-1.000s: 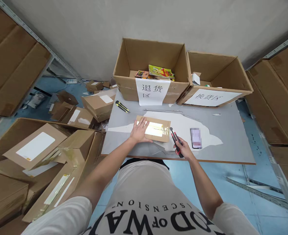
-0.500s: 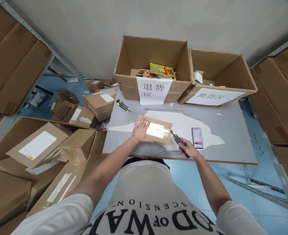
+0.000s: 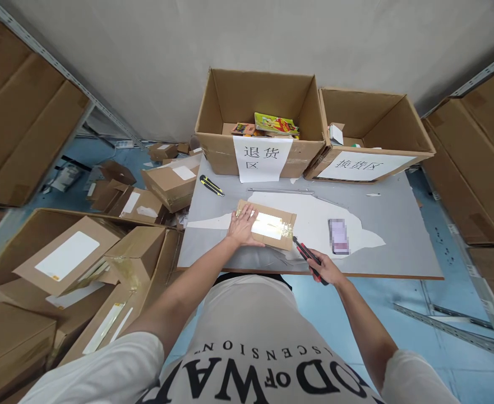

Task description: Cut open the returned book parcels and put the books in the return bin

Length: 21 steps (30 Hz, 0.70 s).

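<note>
Left hand (image 3: 242, 227) lies flat, fingers spread, palm down on the left end of a small taped parcel (image 3: 272, 225). Parcel sits on the table (image 3: 398, 224), near its front edge, slightly skewed. Right hand (image 3: 326, 269) is closed around the handle of a red-and-black box cutter (image 3: 308, 255); the tip of the cutter points at the parcel's near right corner, just beside it. Contact between tip and cardboard cannot be told.

Counts on the table: one parcel, two cutters (the held one, plus a yellow-and-black cutter (image 3: 211, 186) lying loose near the back left), one phone (image 3: 338, 236) face up just right of the held cutter, two open cartons. Left carton (image 3: 261, 120) carries a paper sign and holds colourful packets; right carton (image 3: 368, 137) also bears a sign and holds a few small items.

Surface: grey tabletop with its coating peeled to a large white patch in the middle. Room: plain grey wall behind, blue floor, many cardboard boxes (image 3: 70, 258) heaped at the left, metal shelving with large cartons on both sides.
</note>
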Each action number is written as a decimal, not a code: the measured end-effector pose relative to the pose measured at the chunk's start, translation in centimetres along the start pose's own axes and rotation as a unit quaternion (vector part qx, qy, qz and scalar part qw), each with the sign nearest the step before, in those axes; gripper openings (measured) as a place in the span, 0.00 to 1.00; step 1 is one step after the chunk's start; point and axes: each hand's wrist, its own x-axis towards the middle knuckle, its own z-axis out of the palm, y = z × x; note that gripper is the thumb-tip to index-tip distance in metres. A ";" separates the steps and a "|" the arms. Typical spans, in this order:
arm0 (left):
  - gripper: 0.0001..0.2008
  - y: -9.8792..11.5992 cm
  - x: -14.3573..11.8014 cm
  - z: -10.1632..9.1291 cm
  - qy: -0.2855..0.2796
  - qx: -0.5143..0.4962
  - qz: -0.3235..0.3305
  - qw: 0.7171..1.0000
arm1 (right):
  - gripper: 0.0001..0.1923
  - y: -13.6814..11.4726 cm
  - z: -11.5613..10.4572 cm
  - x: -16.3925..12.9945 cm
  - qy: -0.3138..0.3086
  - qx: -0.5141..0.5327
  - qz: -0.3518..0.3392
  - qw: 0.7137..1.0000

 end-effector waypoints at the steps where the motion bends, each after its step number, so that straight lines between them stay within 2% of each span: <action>1: 0.59 0.0 0.0 0.0 -0.001 -0.001 0.000 1.000 | 0.32 0.3 0.3 -0.3 -0.002 0.000 0.003 1.000; 7: 0.56 -0.2 0.0 0.1 0.004 0.004 0.007 1.000 | 0.34 1.4 1.5 -0.6 0.016 0.013 0.008 1.000; 14: 0.56 0.1 -0.2 -0.2 0.005 0.007 0.008 1.000 | 0.37 1.8 0.3 -1.5 0.033 0.027 0.013 0.999; 21: 0.57 0.0 -0.7 0.0 0.048 0.003 0.031 0.998 | 0.44 4.3 -0.1 -2.3 0.117 0.043 0.011 0.992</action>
